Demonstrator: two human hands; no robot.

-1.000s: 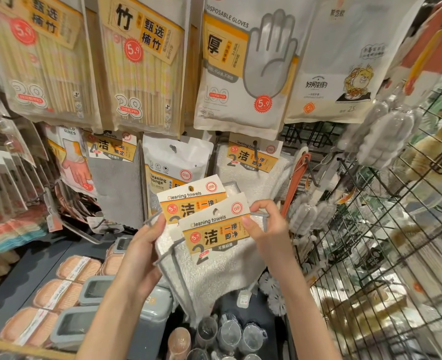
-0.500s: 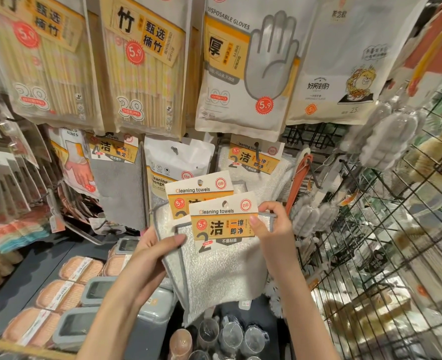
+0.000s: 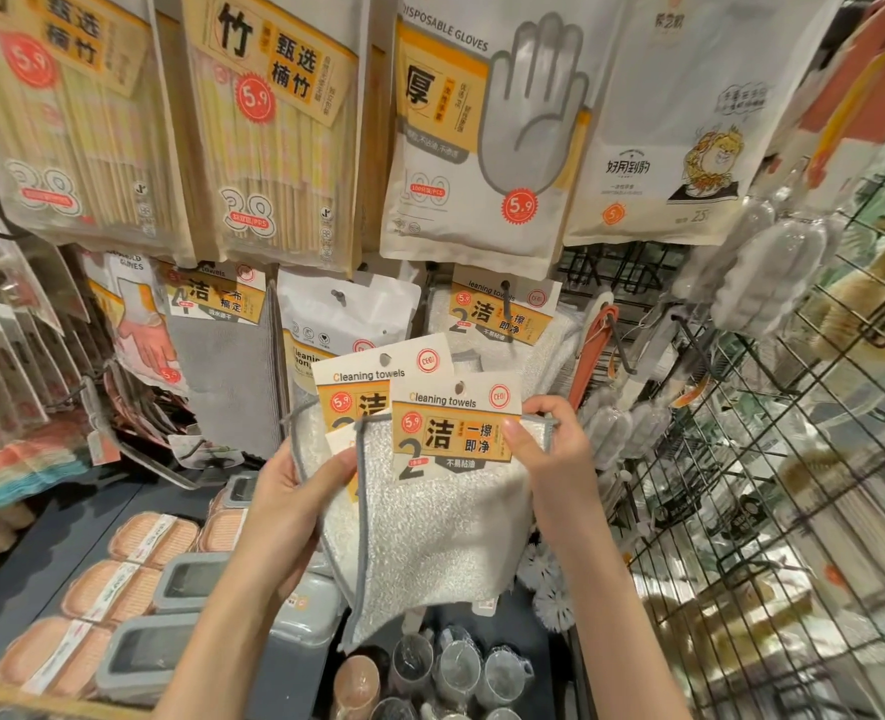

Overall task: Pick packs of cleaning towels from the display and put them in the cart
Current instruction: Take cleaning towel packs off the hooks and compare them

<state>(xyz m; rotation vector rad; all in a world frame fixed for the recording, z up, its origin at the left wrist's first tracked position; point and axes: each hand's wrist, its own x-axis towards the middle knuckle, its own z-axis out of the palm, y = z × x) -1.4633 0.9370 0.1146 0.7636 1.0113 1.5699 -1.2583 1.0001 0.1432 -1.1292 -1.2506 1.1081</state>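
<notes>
I hold two packs of white cleaning towels with grey edging in front of the display. The front pack point(image 3: 440, 517) has a card header reading "Cleaning towels"; my right hand point(image 3: 554, 459) pinches its right edge, thumb on the card. The rear pack point(image 3: 373, 376) sits behind and to the left, and my left hand point(image 3: 295, 506) grips both packs from the left, thumb across the cloth. Another pack of the same towels point(image 3: 503, 324) hangs on a hook on the display behind. The cart is not clearly in view.
Packs of disposable gloves point(image 3: 487, 132) and bamboo chopsticks point(image 3: 269, 127) hang above. A grey cloth pack point(image 3: 222, 366) hangs at left. Sponges and grey boxes point(image 3: 180, 584) lie on the lower shelf. A black wire grid rack point(image 3: 773, 511) with hanging brushes fills the right side.
Both hands brought the two packs closer together and slightly up and right; the front pack now overlaps the rear one more, and my left thumb moved onto the cloth.
</notes>
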